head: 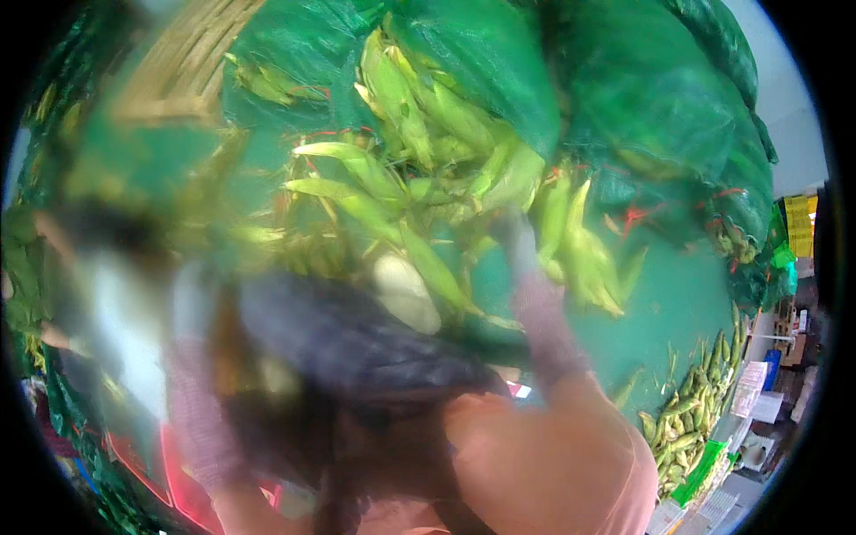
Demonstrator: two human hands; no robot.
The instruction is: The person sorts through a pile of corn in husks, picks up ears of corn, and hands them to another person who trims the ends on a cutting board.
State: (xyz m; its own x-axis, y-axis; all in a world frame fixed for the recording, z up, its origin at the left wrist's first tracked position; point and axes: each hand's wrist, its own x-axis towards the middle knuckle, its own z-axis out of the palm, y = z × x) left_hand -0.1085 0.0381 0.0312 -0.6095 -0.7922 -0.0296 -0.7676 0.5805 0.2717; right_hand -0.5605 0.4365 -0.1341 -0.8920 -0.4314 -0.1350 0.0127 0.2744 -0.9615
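My right hand, in a pale grey glove, reaches to the lower edge of a heap of corn ears in green husks. An ear of corn lies right at its fingertips; blur hides whether the fingers are closed on it. The heap spills from the mouth of a green mesh sack. Low on the left is my left hand, also gloved and strongly blurred, so its fingers and anything in them cannot be made out. Loose ears lie between the hands.
More husked ears lie right of my right hand. Another full green sack stands behind them. A slatted wooden piece is at upper left. A blurred person is close at left, above a red crate. Corn is piled at lower right.
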